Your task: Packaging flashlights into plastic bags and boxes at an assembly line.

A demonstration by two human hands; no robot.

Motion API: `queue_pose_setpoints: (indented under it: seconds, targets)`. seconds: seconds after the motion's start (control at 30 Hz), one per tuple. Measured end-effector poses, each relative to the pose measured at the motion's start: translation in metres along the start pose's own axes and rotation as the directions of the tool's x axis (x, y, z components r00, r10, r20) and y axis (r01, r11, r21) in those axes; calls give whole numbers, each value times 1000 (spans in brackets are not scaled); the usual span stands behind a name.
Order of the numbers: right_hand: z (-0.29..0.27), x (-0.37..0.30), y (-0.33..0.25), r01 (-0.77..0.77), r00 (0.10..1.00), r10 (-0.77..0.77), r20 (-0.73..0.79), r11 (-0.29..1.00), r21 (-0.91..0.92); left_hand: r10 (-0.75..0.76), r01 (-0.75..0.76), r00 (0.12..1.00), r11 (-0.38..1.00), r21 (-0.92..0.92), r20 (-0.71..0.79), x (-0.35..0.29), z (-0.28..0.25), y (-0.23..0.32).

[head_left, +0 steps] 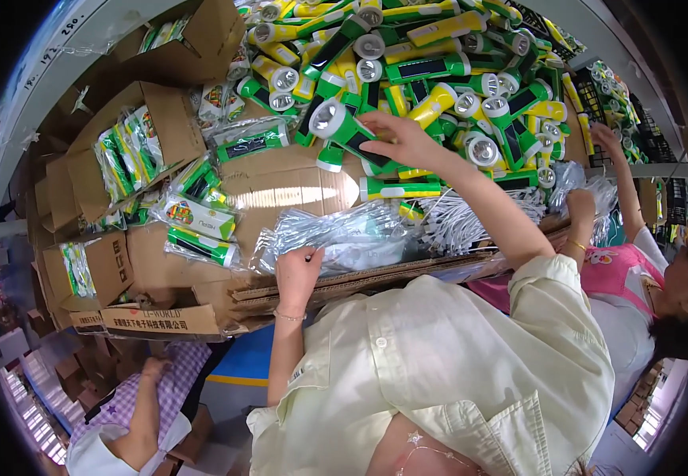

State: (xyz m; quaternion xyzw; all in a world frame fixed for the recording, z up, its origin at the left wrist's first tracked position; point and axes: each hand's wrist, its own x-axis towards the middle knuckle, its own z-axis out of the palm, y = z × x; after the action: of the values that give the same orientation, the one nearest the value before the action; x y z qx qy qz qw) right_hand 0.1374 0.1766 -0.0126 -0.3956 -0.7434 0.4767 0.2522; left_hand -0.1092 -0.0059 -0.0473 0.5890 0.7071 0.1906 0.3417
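My right hand [404, 141] reaches over the worktable with its thumb and fingers closed around the body of a green flashlight [349, 130]. The flashlight has a dark panel along its side, and its round white-rimmed lamp end points to the left. Closer to me, my left hand [298, 274] is curled at the edge of a stack of clear plastic bags [344, 234], its fingertips pinched on the bag edge. Behind my right hand lies a large heap of green and yellow flashlights [447, 67].
Bagged flashlights [201, 218] lie on the cardboard at left, beside open cartons [142, 143] holding packed ones. White cables [479, 218] sit right of the bags. A co-worker in a pink apron [618, 274] reaches in at right; another person's arm [147, 408] shows at lower left.
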Motion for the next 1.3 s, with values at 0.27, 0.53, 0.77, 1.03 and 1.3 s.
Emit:
queue_pose_setpoints:
  seconds: [0.27, 0.53, 0.77, 1.03, 1.3]
  targets:
    - [46, -70, -54, -162, 970, 208, -123, 938, 307, 49, -52, 996, 998, -42, -73, 8, 0, 15]
    - [91, -86, -27, 323, 942, -302, 146, 936, -144, 118, -150, 988, 866, -477, -96, -2, 7, 10]
    - [92, -82, -44, 326, 940, -315, 127, 731, -599, 13, -72, 989, 913, -401, -150, -16, -11, 13]
    - [131, -97, -65, 126, 988, 47, 144, 275, -953, 244, -269, 926, 962, -53, -288, -18, -7, 55]
    - [23, -121, -35, 94, 995, -58, 76, 739, -667, 132, -157, 976, 978, -139, -174, -6, 7, 14]
